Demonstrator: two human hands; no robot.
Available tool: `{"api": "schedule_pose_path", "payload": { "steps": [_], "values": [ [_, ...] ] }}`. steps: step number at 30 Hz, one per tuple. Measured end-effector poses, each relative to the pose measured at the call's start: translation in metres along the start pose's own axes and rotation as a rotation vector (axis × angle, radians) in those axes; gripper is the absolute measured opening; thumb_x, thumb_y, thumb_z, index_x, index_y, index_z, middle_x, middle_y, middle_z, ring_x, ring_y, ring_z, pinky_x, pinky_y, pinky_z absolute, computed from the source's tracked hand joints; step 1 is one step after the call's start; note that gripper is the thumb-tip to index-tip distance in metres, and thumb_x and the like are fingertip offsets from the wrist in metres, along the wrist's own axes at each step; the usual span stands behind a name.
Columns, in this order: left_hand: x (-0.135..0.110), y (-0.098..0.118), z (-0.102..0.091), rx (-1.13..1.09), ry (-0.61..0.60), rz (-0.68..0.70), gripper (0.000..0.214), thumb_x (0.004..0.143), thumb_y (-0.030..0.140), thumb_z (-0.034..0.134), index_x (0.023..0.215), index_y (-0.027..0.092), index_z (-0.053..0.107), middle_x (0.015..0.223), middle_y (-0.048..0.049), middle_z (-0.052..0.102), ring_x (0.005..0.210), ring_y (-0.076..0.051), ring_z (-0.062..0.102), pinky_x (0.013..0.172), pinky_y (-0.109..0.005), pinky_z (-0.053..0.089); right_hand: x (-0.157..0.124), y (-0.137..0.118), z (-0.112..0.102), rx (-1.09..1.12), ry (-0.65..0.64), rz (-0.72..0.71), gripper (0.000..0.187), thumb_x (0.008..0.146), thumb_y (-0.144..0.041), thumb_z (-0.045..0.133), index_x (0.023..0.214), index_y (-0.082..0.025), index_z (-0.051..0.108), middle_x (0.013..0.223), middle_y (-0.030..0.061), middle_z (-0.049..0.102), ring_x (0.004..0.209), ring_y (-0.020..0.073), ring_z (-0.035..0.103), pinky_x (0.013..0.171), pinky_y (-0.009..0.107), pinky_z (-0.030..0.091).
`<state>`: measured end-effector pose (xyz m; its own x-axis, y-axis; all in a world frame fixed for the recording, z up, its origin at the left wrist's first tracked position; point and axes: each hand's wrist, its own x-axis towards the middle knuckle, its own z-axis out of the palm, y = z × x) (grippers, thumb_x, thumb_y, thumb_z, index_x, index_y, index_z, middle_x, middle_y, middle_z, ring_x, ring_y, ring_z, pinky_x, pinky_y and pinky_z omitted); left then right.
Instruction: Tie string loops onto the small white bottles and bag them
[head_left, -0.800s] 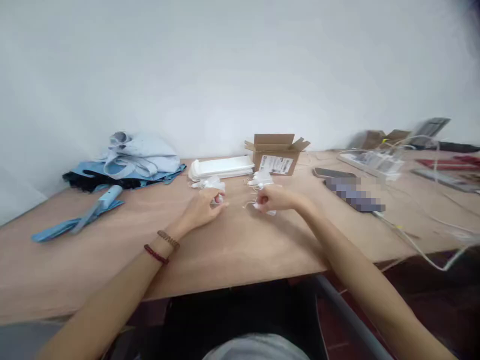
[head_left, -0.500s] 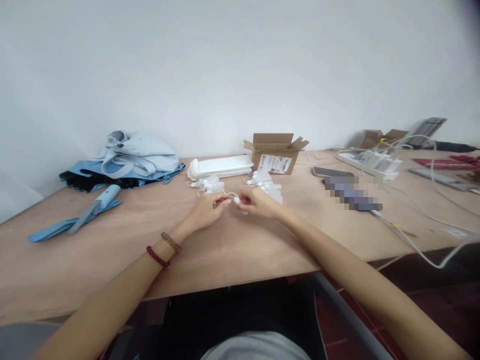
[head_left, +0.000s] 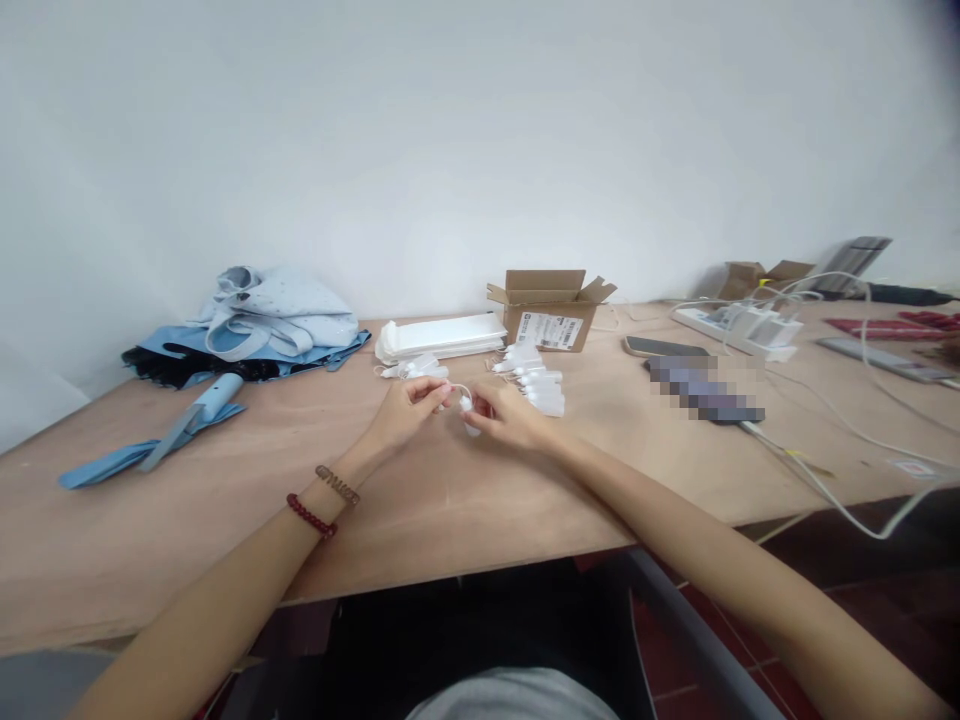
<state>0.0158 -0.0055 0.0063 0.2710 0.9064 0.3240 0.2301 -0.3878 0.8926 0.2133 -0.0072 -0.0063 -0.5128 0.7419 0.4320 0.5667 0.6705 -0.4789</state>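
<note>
Over the middle of the table, my right hand [head_left: 504,412] is closed on a small white bottle-like piece [head_left: 466,404], its translucent lower end showing below the fingers. A thin white cord [head_left: 460,388] curves from its top to my left hand [head_left: 411,408], whose thumb and fingers pinch the cord's end. Just beyond my right hand lies a row of similar white translucent pieces [head_left: 546,390] with cords. A smaller group of them [head_left: 420,367] lies behind my left hand. Both hands are just above the table, and the fingers partly hide the held piece.
An opened cardboard box [head_left: 546,315] and a stack of flat white packets [head_left: 450,335] stand by the wall. A blue umbrella [head_left: 217,395] and pale cloth bag [head_left: 281,315] lie left. Phones [head_left: 667,346], a power strip [head_left: 739,328] and cables occupy the right.
My left hand has shifted slightly left and up with the cord end. My right hand has turned a little, and the held piece now points more downward with more of its translucent end visible.
</note>
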Motion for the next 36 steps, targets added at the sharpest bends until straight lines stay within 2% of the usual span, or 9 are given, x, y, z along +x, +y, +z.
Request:
{"api": "schedule_pose_path", "payload": {
  "steps": [5, 11, 16, 23, 36],
  "values": [
    [0.0, 0.002, 0.0, -0.122, 0.041, -0.08, 0.037, 0.074, 0.048, 0.067, 0.091, 0.015, 0.071, 0.073, -0.0041, 0.063, 0.061, -0.012, 0.049, 0.045, -0.021, 0.033, -0.001, -0.004, 0.0, 0.021, -0.003, 0.011, 0.014, 0.086, -0.026, 0.057, 0.077, -0.018, 0.049, 0.066, -0.0011, 0.058, 0.059, 0.0105, 0.049, 0.057, 0.023, 0.03],
    [0.0, 0.002, -0.001, -0.081, 0.017, -0.077, 0.029, 0.073, 0.044, 0.07, 0.08, 0.015, 0.071, 0.073, -0.0033, 0.063, 0.057, -0.01, 0.048, 0.046, -0.021, 0.033, -0.001, -0.005, 0.001, 0.052, -0.016, -0.003, 0.013, 0.087, -0.025, 0.057, 0.079, -0.018, 0.05, 0.066, -0.0009, 0.06, 0.059, 0.011, 0.051, 0.058, 0.023, 0.032],
    [-0.001, 0.003, 0.001, -0.182, 0.034, -0.088, 0.029, 0.072, 0.044, 0.071, 0.078, 0.015, 0.07, 0.074, -0.0031, 0.061, 0.062, -0.01, 0.048, 0.047, -0.02, 0.035, -0.001, -0.006, 0.002, 0.069, -0.016, -0.007, 0.012, 0.087, -0.025, 0.057, 0.079, -0.018, 0.051, 0.065, -0.0013, 0.06, 0.058, 0.0107, 0.051, 0.057, 0.022, 0.032],
    [-0.003, -0.002, 0.004, -0.244, -0.038, -0.121, 0.03, 0.075, 0.043, 0.07, 0.085, 0.015, 0.069, 0.083, -0.0049, 0.062, 0.067, -0.011, 0.049, 0.049, -0.019, 0.036, -0.002, -0.006, 0.002, 0.072, -0.026, -0.002, 0.011, 0.088, -0.025, 0.057, 0.081, -0.017, 0.053, 0.065, -0.0006, 0.062, 0.058, 0.0108, 0.052, 0.057, 0.022, 0.031],
    [-0.003, -0.007, 0.009, -0.36, -0.061, -0.188, 0.027, 0.073, 0.04, 0.073, 0.084, 0.015, 0.068, 0.078, -0.0014, 0.059, 0.062, -0.008, 0.049, 0.048, -0.019, 0.035, -0.002, -0.006, 0.002, 0.063, -0.035, -0.005, 0.01, 0.088, -0.026, 0.056, 0.084, -0.017, 0.054, 0.066, -0.0001, 0.062, 0.058, 0.0109, 0.053, 0.057, 0.022, 0.032]
  ]
}}
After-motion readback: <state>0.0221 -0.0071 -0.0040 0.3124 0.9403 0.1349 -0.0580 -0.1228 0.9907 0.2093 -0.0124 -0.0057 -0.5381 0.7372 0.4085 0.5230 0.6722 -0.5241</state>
